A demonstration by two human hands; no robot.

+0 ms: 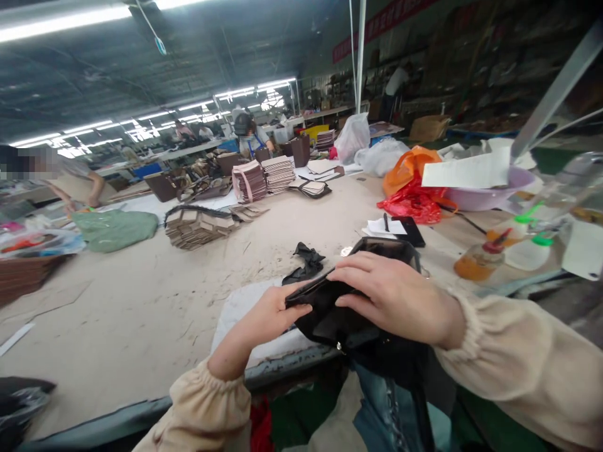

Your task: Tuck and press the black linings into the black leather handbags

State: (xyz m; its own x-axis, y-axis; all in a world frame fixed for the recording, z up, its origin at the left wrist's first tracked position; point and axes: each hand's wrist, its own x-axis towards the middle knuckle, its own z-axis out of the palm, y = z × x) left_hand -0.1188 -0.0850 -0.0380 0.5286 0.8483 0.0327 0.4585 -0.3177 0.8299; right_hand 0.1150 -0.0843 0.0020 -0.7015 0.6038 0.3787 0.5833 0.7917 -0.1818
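A black bag (325, 317) with a dark lining and small metal fittings is held at the table's front edge, its mouth gaping upward. My left hand (271, 317) pinches its left corner between thumb and fingers. Across the inner panel lies my right hand (396, 298), its fingers and thumb gripping the panel's edge; part of the bag is hidden beneath it. A chain (393, 408) hangs below, over my lap. Just behind the bag, a crumpled black piece (306, 260) rests on the table.
Stacked brown pieces (200, 226) and a green bundle (115, 227) sit across the table (141, 301). To the right are a phone (409, 231), a red plastic bag (414, 204), a purple basin (490, 191) and a bottle of orange liquid (478, 260). Co-workers (257, 135) work farther back.
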